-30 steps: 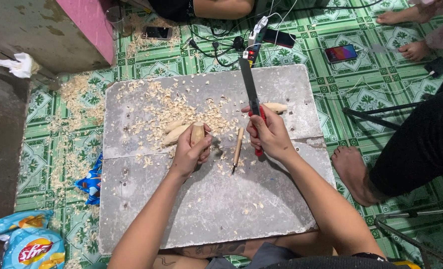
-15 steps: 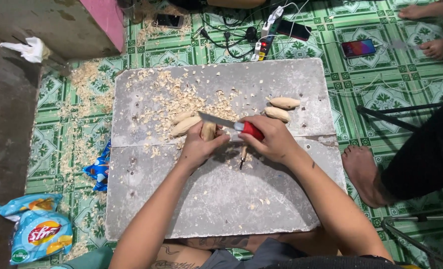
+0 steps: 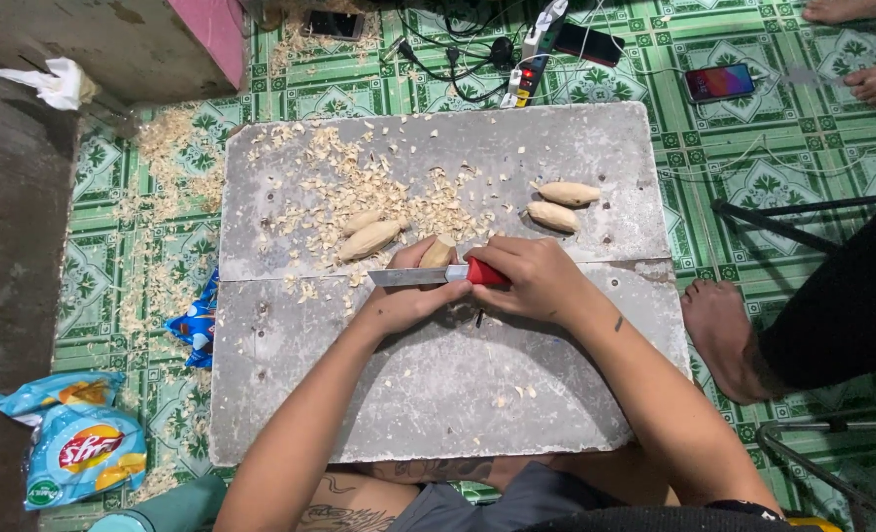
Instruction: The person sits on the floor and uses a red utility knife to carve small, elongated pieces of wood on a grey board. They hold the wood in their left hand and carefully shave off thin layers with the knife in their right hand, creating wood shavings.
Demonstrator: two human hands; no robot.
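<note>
My left hand (image 3: pixel 406 299) grips a pale wooden piece (image 3: pixel 438 251) that stands up from my fist near the middle of a grey board (image 3: pixel 438 394). My right hand (image 3: pixel 532 281) is closed on the red handle of a knife (image 3: pixel 428 276); its blade lies flat, pointing left across my left hand and against the piece. Two carved pale pieces (image 3: pixel 369 236) lie just beyond my left hand, and two more carved pieces (image 3: pixel 561 204) rest to the right. A thin dark stick is partly hidden under my hands.
Wood shavings (image 3: pixel 359 187) cover the board's far left and the green patterned floor (image 3: pixel 142 266). A power strip with cables (image 3: pixel 522 59) and a phone (image 3: pixel 719 81) lie beyond the board. Snack bags (image 3: pixel 78 443) sit lower left. Another person's foot (image 3: pixel 719 335) rests at the right edge.
The knife, held upright a second ago, has swung down to lie flat, blade pointing left across the wooden piece. My hands have drawn close together.
</note>
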